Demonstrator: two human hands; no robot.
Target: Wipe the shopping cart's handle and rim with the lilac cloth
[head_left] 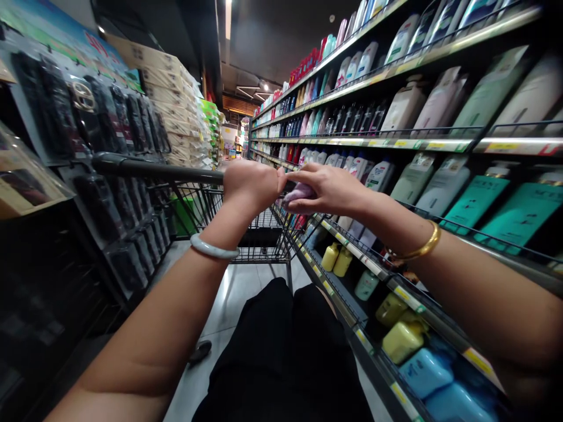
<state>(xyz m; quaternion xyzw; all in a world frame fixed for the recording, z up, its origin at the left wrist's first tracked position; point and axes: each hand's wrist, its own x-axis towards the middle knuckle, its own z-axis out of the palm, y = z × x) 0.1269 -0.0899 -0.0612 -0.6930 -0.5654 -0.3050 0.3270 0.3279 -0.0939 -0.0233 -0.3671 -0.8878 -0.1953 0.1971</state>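
My left hand (253,183), with a pale bangle at its wrist, is closed around the dark handle (162,170) of a shopping cart. Beyond it shows the cart's black wire basket (264,253). My right hand (328,186), above a gold bangle, holds a crumpled light-purple cloth (299,196) between thumb and fingers. Its fingertips reach close to the left hand, near the handle's right end; whether they touch the left hand is hard to tell.
Shelves (422,143) of pump and squeeze bottles rise close on the right. Packaged dark goods (118,117) hang on the left, with stacked beige boxes (169,99) behind. A green object (182,214) is left of the basket. The tiled aisle floor (224,316) runs forward.
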